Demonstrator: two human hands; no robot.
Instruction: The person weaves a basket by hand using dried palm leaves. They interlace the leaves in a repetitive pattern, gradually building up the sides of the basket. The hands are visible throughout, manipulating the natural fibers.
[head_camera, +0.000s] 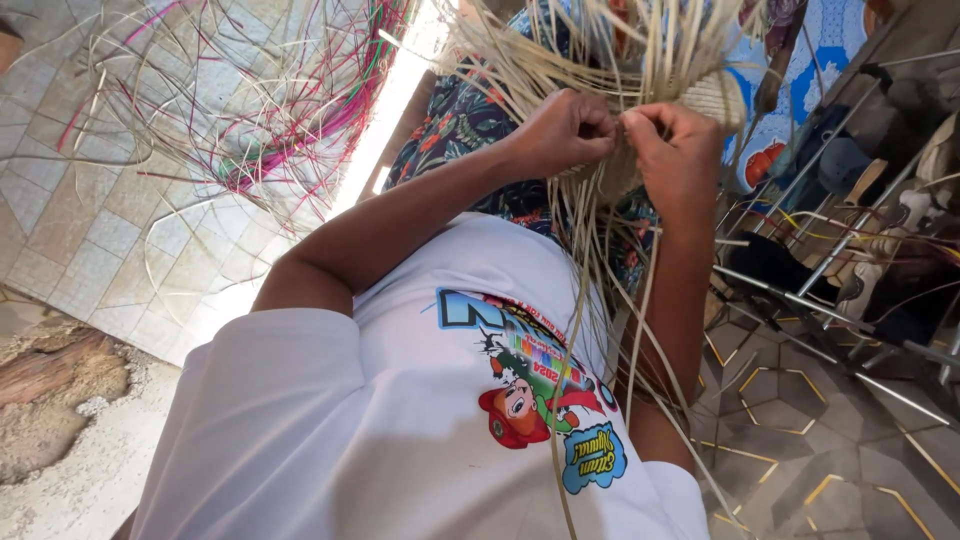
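Observation:
My left hand (565, 130) and my right hand (678, 150) meet in front of my chest, both pinching pale straw strips (590, 240) of a part-woven straw piece (715, 95). The fingertips touch at the woven edge. Loose strips fan out above the hands and long ones hang down over my white printed shirt (400, 400). A floral cloth (460, 125) lies under the hands, over my lap. The middle of the woven piece is hidden behind my hands.
A loose tangle of pink, green and pale strips (300, 110) lies on the tiled floor (90, 230) to the left. On the right stands a metal rack (840, 250) with shoes and dark items. Patterned dark tiles (800, 450) lie below it.

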